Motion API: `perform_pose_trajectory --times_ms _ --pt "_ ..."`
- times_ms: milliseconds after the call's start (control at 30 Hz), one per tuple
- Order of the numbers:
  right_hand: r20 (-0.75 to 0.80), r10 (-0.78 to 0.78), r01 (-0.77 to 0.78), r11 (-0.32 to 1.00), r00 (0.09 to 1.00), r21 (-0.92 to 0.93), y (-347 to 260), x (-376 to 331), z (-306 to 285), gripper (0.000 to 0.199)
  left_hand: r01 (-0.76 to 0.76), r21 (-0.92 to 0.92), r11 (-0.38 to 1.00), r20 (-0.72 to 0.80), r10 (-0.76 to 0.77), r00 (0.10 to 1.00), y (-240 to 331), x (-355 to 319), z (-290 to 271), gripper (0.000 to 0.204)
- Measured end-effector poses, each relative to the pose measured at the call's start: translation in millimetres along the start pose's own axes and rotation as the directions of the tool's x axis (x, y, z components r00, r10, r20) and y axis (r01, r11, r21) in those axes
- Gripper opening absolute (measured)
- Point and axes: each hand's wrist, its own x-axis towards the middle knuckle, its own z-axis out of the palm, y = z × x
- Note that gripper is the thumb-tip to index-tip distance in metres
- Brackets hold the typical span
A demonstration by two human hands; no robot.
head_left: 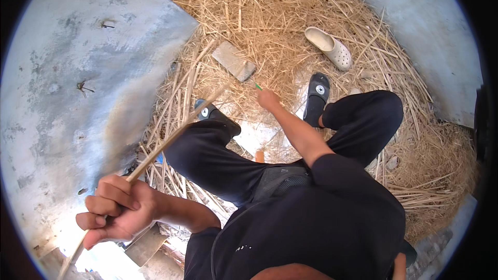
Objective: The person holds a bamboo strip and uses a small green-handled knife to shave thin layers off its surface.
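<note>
My left hand (120,208), at the lower left, is closed around a long, thin pale stick (165,144) that looks like split bamboo or cane. The stick slants up and right from below the fist, over my left knee, and its far end reaches the straw between my feet. In the middle, my right hand (268,99) is closed on a small tool of which only a green piece (258,87) shows; its kind is hidden. A flat grey-brown block (233,61) lies on the straw just beyond that hand.
Straw and loose split strips (280,5) cover the floor. A pale clog (329,47) lies ahead to the right. My black slippers (318,91) stand either side of my right hand. Bluish walls (78,67) rise left and right, the left one with metal pegs (107,24).
</note>
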Motion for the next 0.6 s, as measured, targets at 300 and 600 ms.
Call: perform_pose_trajectory --times_ms 300,600 --pt "-0.106 0.154 -0.105 0.923 0.982 0.37 -22 -50 -27 0.046 -0.002 0.333 0.943 -0.21 0.076 0.975 4 -6 -7 0.042" --pt "-0.21 0.097 0.0 0.907 0.973 0.422 -78 2 -45 0.041 0.062 0.573 0.817 -0.44 0.243 0.864 -11 6 11 0.04"
